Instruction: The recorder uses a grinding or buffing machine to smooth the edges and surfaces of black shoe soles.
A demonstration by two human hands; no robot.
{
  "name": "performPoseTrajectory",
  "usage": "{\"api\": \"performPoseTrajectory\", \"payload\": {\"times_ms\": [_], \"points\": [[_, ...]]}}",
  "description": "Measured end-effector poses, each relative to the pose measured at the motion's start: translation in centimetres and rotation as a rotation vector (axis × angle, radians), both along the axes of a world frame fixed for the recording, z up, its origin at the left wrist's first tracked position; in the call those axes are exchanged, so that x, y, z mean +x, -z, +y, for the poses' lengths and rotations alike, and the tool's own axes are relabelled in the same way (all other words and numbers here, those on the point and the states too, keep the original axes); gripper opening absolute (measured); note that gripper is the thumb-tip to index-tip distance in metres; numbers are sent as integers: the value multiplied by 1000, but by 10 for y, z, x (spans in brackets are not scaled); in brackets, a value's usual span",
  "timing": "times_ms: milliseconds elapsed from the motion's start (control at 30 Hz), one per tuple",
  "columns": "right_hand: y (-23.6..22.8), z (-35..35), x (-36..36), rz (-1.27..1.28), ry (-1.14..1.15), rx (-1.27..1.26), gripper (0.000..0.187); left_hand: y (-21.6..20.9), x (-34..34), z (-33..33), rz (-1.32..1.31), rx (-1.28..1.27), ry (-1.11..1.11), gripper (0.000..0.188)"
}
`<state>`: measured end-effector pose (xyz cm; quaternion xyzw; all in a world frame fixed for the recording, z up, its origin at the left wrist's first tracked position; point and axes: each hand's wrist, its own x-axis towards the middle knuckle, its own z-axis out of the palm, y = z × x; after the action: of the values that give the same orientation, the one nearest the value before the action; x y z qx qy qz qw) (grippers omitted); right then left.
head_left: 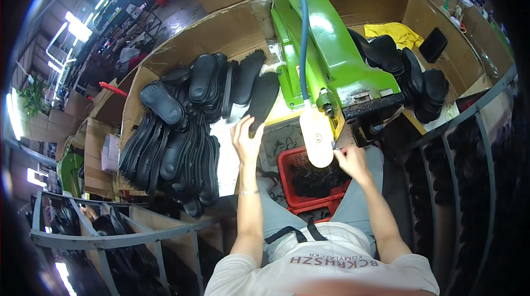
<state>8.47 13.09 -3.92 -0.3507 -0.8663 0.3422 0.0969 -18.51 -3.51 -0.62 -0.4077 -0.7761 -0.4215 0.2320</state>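
Left of the green machine [331, 36], a black sole [266, 94] lies on the worktop [225, 163], the left hand [246, 138] at its near end with thumb and fingers parted. Beside the pale oval piece [318, 141], the right hand [351, 162] curls; whether it pinches anything, I cannot tell.

black soles [264, 95], green machine [334, 47], blue cable [304, 42], red basket [301, 206], yellow cloth [396, 33]

Our left fingers [242, 133] meet a black sole [265, 97], our right fingers [348, 159] sit beside a pale guard [319, 142]; we see heaped soles [173, 155] at nine o'clock.
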Motion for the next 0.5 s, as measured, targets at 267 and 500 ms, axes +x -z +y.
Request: {"api": "performPoseTrajectory", "payload": {"times_ms": [267, 500], "points": [[26, -51, 15, 652, -20, -230, 89, -69, 132, -72, -411, 113, 104, 33], [55, -83, 92, 554, 20, -1214, 32, -27, 186, 3, -1156, 190, 662, 31]]}}
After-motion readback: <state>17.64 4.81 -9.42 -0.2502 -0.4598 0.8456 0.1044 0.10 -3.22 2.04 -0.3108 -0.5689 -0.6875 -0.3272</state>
